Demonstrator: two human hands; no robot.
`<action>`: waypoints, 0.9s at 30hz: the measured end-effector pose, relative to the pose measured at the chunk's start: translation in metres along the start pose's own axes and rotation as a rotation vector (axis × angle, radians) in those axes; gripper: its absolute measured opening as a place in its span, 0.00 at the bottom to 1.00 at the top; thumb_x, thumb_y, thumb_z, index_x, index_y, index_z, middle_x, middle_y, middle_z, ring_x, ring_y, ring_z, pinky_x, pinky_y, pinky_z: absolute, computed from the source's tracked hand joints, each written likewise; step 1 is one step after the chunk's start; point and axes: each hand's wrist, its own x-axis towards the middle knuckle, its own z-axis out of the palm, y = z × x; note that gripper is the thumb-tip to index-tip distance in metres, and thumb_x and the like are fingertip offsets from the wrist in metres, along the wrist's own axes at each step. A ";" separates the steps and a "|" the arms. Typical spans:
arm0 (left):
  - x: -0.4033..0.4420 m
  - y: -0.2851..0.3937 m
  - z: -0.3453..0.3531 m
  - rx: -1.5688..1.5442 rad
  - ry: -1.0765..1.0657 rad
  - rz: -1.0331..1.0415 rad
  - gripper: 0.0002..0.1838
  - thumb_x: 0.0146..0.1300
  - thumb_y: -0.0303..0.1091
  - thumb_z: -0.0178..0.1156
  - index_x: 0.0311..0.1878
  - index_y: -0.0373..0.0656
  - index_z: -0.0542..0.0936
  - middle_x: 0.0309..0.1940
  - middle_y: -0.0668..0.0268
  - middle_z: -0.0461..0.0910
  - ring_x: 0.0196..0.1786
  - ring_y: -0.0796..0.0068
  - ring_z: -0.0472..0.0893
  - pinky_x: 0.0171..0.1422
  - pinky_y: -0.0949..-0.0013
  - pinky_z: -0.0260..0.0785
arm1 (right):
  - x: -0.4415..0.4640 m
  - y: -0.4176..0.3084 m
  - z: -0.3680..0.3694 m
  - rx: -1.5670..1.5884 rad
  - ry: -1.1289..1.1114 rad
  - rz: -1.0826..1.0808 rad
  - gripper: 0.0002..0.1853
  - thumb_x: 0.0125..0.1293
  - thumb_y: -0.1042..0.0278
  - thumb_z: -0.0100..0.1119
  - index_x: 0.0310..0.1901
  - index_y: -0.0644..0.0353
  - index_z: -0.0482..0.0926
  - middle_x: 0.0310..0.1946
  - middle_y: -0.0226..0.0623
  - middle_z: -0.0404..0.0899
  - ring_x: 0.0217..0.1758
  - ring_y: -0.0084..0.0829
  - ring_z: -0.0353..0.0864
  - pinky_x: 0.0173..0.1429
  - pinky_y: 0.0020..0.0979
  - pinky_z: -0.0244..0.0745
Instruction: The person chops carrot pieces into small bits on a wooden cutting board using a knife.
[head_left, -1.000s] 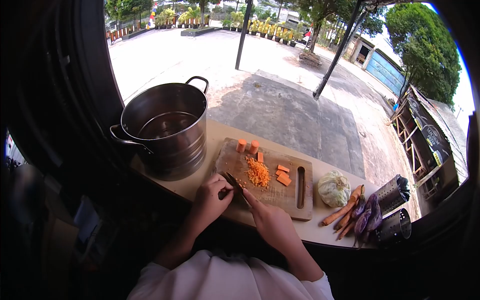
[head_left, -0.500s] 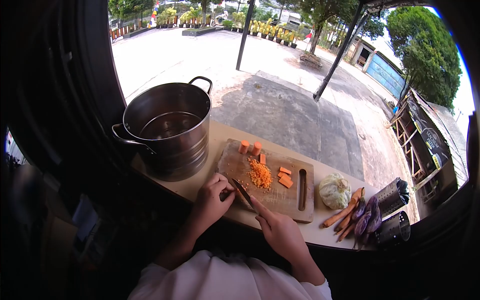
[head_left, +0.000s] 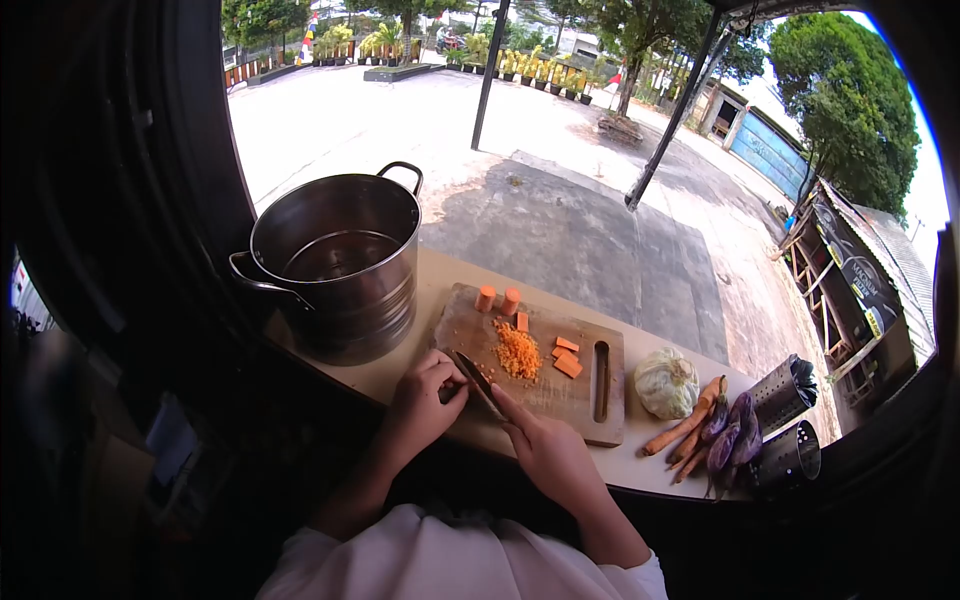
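My right hand (head_left: 550,450) grips a knife (head_left: 474,376), its dark blade pointing up and left over the near-left part of the wooden cutting board (head_left: 560,406). My left hand (head_left: 430,392) is closed at the board's near-left edge, fingers curled beside the blade tip; what they hold, if anything, is hidden. A pile of finely diced carrot (head_left: 518,352) lies mid-board, with a few bits scattered near the blade. To its right are several flat carrot slabs (head_left: 567,362). At the far edge stand two carrot chunks (head_left: 511,301), with a cut carrot block (head_left: 522,321) just below them.
A large metal pot (head_left: 350,300) with two handles stands left of the board. On the right of the counter (head_left: 600,466) are a cabbage (head_left: 666,384), whole carrots (head_left: 688,430), purple eggplants (head_left: 735,440) and two perforated metal holders (head_left: 787,458). Beyond the counter lies a paved yard.
My right hand and the knife have shifted slightly up and to the left, bringing the blade closer to my left hand. The left hand has hardly moved. The view has shifted a little.
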 end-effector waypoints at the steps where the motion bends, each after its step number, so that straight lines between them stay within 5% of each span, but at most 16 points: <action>1: 0.000 -0.001 0.001 -0.007 0.003 0.002 0.07 0.60 0.19 0.70 0.37 0.33 0.80 0.40 0.60 0.78 0.39 0.69 0.85 0.46 0.70 0.80 | -0.002 0.001 0.001 0.001 0.007 -0.015 0.28 0.78 0.65 0.54 0.78 0.43 0.68 0.37 0.55 0.84 0.40 0.56 0.85 0.46 0.51 0.77; 16: 0.000 0.003 0.001 -0.012 0.016 -0.017 0.07 0.59 0.20 0.70 0.37 0.34 0.80 0.38 0.58 0.79 0.38 0.63 0.85 0.44 0.66 0.79 | 0.007 0.002 0.009 -0.105 -0.005 -0.043 0.30 0.77 0.66 0.53 0.80 0.43 0.64 0.32 0.53 0.83 0.35 0.56 0.84 0.41 0.53 0.77; 27: 0.001 0.001 -0.001 -0.008 -0.009 -0.015 0.07 0.60 0.19 0.70 0.37 0.32 0.80 0.40 0.59 0.78 0.40 0.68 0.85 0.46 0.70 0.80 | -0.004 0.004 0.003 0.048 0.029 -0.042 0.30 0.77 0.67 0.56 0.79 0.43 0.66 0.35 0.57 0.84 0.39 0.57 0.84 0.45 0.51 0.77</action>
